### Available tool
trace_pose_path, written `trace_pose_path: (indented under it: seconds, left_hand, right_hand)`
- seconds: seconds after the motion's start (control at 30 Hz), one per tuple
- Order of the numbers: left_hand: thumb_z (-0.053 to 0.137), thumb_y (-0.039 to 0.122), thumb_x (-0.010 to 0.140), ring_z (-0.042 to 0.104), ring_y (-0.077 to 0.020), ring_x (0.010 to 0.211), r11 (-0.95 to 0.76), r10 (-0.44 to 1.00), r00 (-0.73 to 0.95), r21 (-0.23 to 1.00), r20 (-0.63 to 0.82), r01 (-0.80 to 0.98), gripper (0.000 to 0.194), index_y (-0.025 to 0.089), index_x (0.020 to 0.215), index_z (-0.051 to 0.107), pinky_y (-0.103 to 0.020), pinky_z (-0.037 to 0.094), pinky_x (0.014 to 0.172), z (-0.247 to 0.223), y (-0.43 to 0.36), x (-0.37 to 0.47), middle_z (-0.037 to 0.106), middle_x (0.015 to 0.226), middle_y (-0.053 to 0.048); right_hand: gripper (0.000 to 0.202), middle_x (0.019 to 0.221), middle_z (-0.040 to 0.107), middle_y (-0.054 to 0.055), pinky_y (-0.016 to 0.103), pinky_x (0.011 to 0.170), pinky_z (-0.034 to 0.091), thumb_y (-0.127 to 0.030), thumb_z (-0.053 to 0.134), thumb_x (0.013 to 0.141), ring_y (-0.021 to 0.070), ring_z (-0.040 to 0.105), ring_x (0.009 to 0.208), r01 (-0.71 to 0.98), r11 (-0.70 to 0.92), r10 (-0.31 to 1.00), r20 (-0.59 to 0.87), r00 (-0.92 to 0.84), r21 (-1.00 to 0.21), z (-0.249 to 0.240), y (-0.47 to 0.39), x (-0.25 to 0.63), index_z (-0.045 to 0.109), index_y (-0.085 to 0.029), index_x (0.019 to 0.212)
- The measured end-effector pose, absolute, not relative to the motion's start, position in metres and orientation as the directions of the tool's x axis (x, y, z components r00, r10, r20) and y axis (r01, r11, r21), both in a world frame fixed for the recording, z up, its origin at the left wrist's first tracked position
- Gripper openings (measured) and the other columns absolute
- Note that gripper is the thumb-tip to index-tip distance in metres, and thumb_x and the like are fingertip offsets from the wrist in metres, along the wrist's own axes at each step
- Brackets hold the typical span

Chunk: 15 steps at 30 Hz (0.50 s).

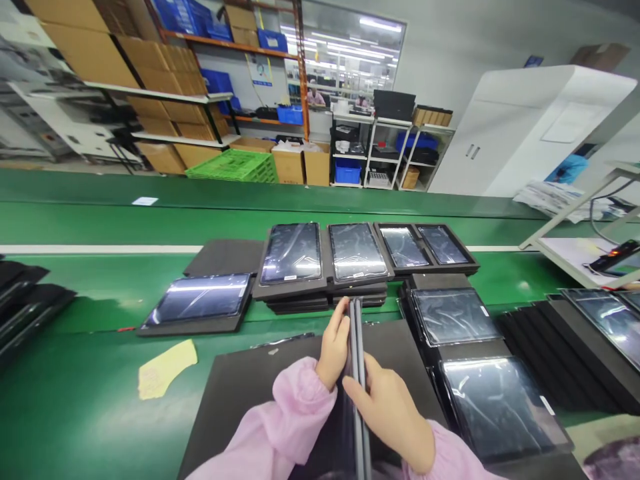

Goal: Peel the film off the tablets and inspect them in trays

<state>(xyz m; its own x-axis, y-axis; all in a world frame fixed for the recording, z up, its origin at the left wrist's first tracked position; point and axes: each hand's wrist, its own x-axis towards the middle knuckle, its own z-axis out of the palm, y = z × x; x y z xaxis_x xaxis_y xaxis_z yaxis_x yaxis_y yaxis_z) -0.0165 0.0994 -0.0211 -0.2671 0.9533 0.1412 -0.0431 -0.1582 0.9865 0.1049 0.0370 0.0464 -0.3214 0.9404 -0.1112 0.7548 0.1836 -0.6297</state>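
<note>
While left hand and right hand sandwich slim slabs, lower centre, one could slip; uneven pressure would suffice.

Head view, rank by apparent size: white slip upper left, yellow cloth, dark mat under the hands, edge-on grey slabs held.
1. Dark mat
2. Grey slabs and yellow cloth: too close to rank
3. White slip

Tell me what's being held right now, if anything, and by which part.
Thin flat panels, stood on edge: the left hand rests against their left side, the right hand grips the right, thumb across the upper edge.
</note>
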Motion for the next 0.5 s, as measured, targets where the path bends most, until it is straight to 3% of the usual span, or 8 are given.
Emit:
trace_pose_path:
  seconds: [0.1,0.2,0.27,0.37,0.43,0.5]
  left_hand:
    - [0.044,0.032,0.086,0.048,-0.0223,0.121,-0.143,0.966,-0.232,0.985,0.117,-0.097,0.038,0.017,0.118,0.056,-0.042,0.028,0.108,-0.012,0.106,-0.029,0.056,0.126,-0.010]
    - [0.049,0.028,0.080,0.053,-0.0234,0.110,-0.182,0.960,-0.229,0.981,0.163,-0.063,0.029,0.016,0.103,0.063,-0.039,0.041,0.097,-0.006,0.109,-0.038,0.058,0.116,-0.010]
    - [0.052,0.027,0.076,0.056,-0.0231,0.104,-0.207,0.958,-0.213,0.977,0.191,-0.053,0.026,0.016,0.096,0.064,-0.037,0.046,0.090,-0.002,0.109,-0.041,0.058,0.109,-0.010]
    - [0.054,0.024,0.073,0.057,-0.0217,0.099,-0.202,0.968,-0.163,0.978,0.191,-0.059,0.028,0.016,0.098,0.063,-0.035,0.048,0.085,0.004,0.109,-0.045,0.057,0.104,-0.009]
    - [0.054,0.024,0.072,0.057,-0.0215,0.097,-0.196,0.972,-0.147,0.979,0.186,-0.061,0.029,0.016,0.100,0.062,-0.035,0.048,0.085,0.007,0.108,-0.047,0.057,0.104,-0.009]
    - [0.054,0.022,0.071,0.057,-0.0214,0.097,-0.183,0.974,-0.144,0.982,0.174,-0.052,0.028,0.016,0.098,0.062,-0.035,0.048,0.085,0.010,0.107,-0.048,0.057,0.103,-0.008]
  right_hand:
    - [0.030,0.073,0.064,0.005,0.033,0.066,0.046,-0.036,0.042,0.088,0.0216,0.062,0.069,0.602,0.156,0.959,-0.025,-0.281,-0.784,0.035,0.053,0.098,0.059,-0.018,0.104]
    - [0.037,0.105,0.060,0.009,0.031,0.067,0.050,-0.035,0.045,0.085,0.0165,0.060,0.072,0.339,0.149,0.973,0.076,-0.220,-0.929,0.026,0.082,0.088,0.053,-0.019,0.118]
    - [0.046,0.120,0.052,0.011,0.029,0.059,0.050,-0.034,0.047,0.082,0.0127,0.057,0.065,0.189,0.080,0.978,0.040,-0.207,-0.979,0.024,0.103,0.083,0.046,-0.020,0.126]
    - [0.048,0.094,0.060,0.005,0.026,0.050,0.047,-0.030,0.049,0.077,0.0109,0.051,0.054,0.081,-0.073,0.959,-0.093,-0.267,-0.994,0.027,0.125,0.078,0.047,-0.020,0.124]
    - [0.043,0.074,0.058,0.000,0.025,0.049,0.046,-0.027,0.050,0.074,0.0113,0.051,0.052,0.047,-0.123,0.940,-0.131,-0.314,-0.991,0.029,0.131,0.079,0.051,-0.021,0.117]
    - [0.038,0.066,0.054,-0.003,0.024,0.049,0.045,-0.025,0.051,0.072,0.0109,0.050,0.051,0.017,-0.142,0.929,-0.139,-0.343,-0.990,0.030,0.131,0.081,0.053,-0.022,0.110]
